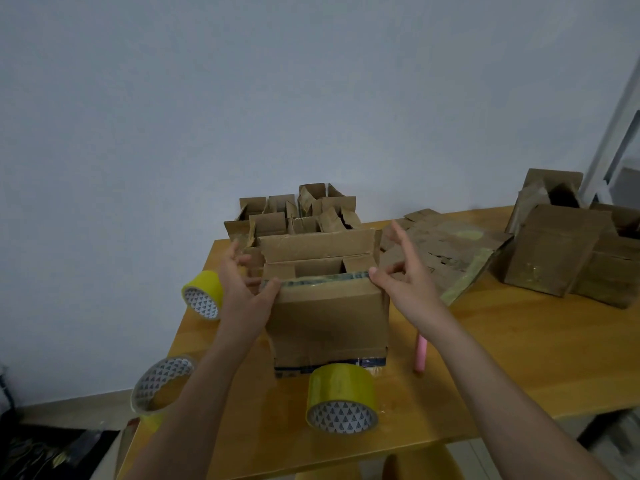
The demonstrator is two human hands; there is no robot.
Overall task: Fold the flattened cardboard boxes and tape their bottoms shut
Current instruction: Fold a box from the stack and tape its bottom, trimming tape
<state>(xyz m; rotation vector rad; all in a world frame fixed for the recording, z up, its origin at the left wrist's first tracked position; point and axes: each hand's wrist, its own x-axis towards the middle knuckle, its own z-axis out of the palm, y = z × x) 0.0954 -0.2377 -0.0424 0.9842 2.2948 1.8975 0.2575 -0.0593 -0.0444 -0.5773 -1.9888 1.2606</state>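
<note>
Legible markings: none.

No text, brand or number can be read. The tape roll [341,398] core nearest the viewer carries only a repeating triangle pattern. The printed strip along the box [327,317] edge, between the fingers [273,284] of both hands, is too blurred to read.

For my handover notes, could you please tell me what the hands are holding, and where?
Both hold the upright brown cardboard box at its top near edge: the left hand grips the left corner, the right hand pinches the right corner.
</note>
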